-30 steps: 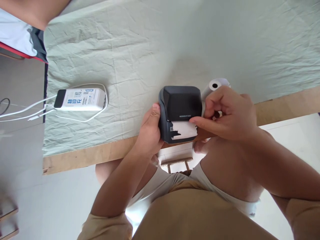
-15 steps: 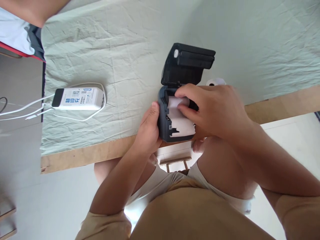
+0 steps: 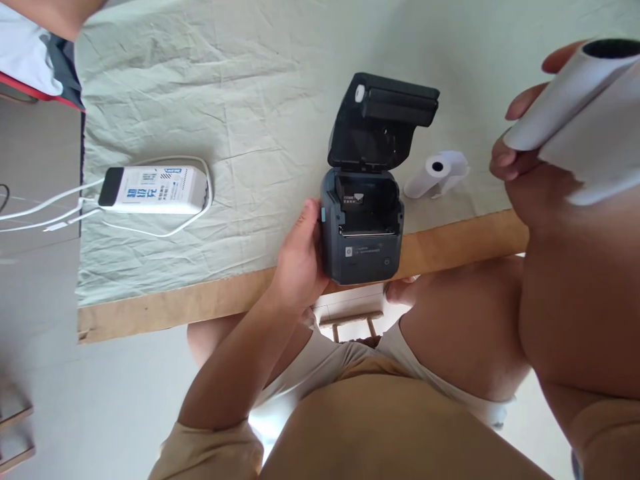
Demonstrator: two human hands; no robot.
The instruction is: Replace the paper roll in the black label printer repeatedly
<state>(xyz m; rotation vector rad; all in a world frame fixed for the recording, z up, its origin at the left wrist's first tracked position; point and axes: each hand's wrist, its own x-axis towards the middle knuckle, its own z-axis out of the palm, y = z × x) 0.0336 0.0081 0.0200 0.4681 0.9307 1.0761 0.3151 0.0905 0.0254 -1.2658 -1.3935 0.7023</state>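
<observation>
A dark label printer [image 3: 367,257] stands at the table's front edge with its lid [image 3: 383,123] raised and its paper bay showing nothing inside but a small printed label. My left hand [image 3: 303,257] grips the printer's left side, thumb up along the edge. Off to the right, my right hand [image 3: 525,143] holds a roll of white paper [image 3: 560,100], its dark hollow core facing up and a torn-ended strip hanging loose. A second, smaller paper roll [image 3: 425,180] lies on the cloth just right of the printer, its end partly unrolled.
A white power bank-like block [image 3: 160,193] with several white cables lies on the left of the green cloth [image 3: 260,120]. The wooden table edge [image 3: 175,303] runs in front of my knees. Another person's arm [image 3: 60,13] reaches in at the top left.
My right hand has lifted the paper roll out of the printer and carried it to the right, close to the camera. My left hand stays on the printer, which has tilted slightly.
</observation>
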